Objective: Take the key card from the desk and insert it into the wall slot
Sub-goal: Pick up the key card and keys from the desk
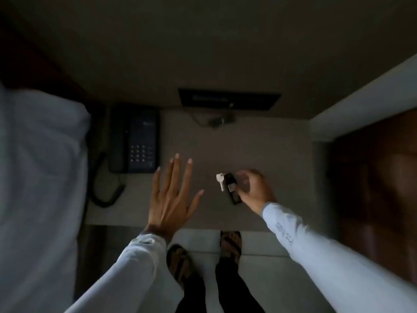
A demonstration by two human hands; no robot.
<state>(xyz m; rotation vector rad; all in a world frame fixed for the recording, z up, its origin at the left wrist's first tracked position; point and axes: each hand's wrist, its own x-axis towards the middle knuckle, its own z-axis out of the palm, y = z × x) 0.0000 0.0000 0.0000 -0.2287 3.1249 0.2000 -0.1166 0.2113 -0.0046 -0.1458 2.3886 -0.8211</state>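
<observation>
Card (232,188), a dark tag with a pale key (220,180) hanging off it, sits on the desk (259,150) at about 1 o'clock from where I stand. Nearest me, at 6 o'clock, are my sandalled feet on pale floor tiles. My right hand (252,188) is curled over the card's right edge; the view is too dim and blurred to tell whether my fingertips have closed on it. My left hand (171,195) hovers at 11 o'clock, flat, fingers spread, holding nothing. Further off at 10 o'clock a dark phone (135,138) sits on the desk, its coiled cord trailing toward me. At 12 o'clock, on the wall, a dark panel (228,99) is likely the slot, though I cannot be sure. In this low light a shallow pinch could let the card slide, or the loose key could swing and snag as I lift.
</observation>
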